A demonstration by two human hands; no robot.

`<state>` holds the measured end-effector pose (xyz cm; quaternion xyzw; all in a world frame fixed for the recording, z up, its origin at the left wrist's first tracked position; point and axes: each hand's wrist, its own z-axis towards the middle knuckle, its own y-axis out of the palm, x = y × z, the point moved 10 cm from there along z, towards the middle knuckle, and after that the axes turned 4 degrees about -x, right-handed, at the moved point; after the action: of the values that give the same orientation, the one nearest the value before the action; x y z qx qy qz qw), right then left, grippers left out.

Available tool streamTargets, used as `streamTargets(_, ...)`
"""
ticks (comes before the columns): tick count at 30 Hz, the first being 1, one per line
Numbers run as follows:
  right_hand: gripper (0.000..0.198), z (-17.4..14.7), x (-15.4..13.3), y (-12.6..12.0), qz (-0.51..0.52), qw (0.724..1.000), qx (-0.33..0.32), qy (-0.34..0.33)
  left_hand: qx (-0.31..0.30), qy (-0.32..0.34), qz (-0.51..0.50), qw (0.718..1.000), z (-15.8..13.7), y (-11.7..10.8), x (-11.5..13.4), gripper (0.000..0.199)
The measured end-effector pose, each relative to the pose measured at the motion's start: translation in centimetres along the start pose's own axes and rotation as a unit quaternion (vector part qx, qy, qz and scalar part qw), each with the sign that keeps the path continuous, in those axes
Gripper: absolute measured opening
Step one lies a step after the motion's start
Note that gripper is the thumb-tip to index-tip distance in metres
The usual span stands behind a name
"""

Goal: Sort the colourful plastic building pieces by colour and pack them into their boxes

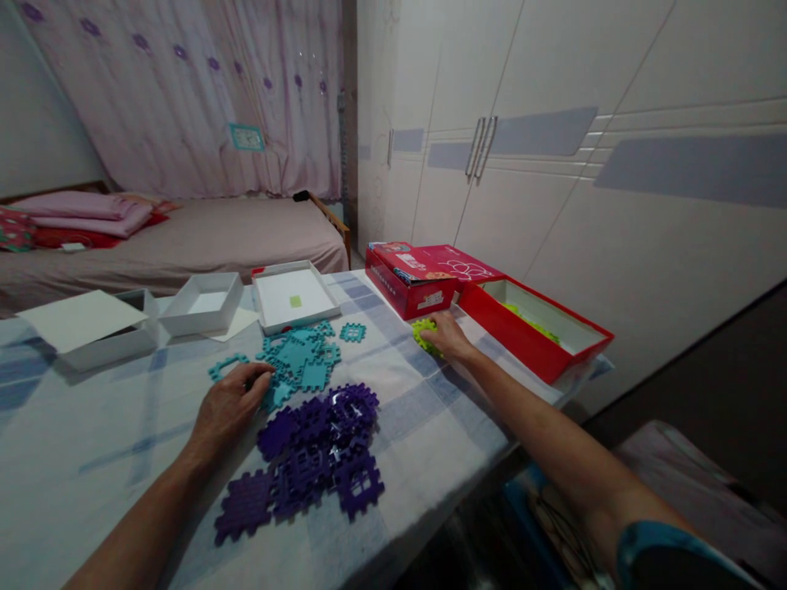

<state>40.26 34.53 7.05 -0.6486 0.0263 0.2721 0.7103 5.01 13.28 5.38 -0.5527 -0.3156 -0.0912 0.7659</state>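
My right hand [448, 334] pinches a yellow-green plastic interlocking tile [426, 337] just above the cloth, beside the red box. My left hand [232, 403] rests at the near left edge of a pile of teal interlocking tiles [295, 354]. Its fingers are curled with thumb and forefinger close together, and whatever may be between them is hidden. A heap of purple interlocking tiles [306, 455] lies nearer to me, right of my left hand. One teal tile [352, 332] sits apart, right of the teal pile.
More yellow-green tiles [532, 324] lie inside an open red box [522, 340] at the table's right edge. A red printed box [409, 283] stands beside it. White boxes [202, 305] and a shallow white lid [297, 295] line the back. Behind are a bed [246, 233] and wardrobe [541, 139].
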Motion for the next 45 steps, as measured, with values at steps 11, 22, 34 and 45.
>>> streamTargets(11, 0.015, -3.7, -3.5, -1.7, 0.073, 0.978, 0.121, -0.151, 0.005, 0.005, 0.007, 1.000, 0.1, -0.1, -0.2, 0.039)
streamTargets(22, 0.025, -1.7, 10.8, -19.9, -0.013, 0.938, 0.331, 0.104, 0.009, 0.010, -0.007, 1.000, 0.3, 0.2, -0.7, 0.039)
streamTargets(34, 0.023, 0.3, -7.1, -4.0, 0.101, 0.962, 0.083, -0.239, 0.016, 0.011, -0.042, 0.999, -0.2, -0.1, 0.8, 0.034)
streamTargets(45, 0.053, 4.6, -22.6, 8.7, -0.032, 0.955, -0.065, -0.287, 0.021, 0.021, -0.058, 0.998, -0.5, -0.1, 1.2, 0.027)
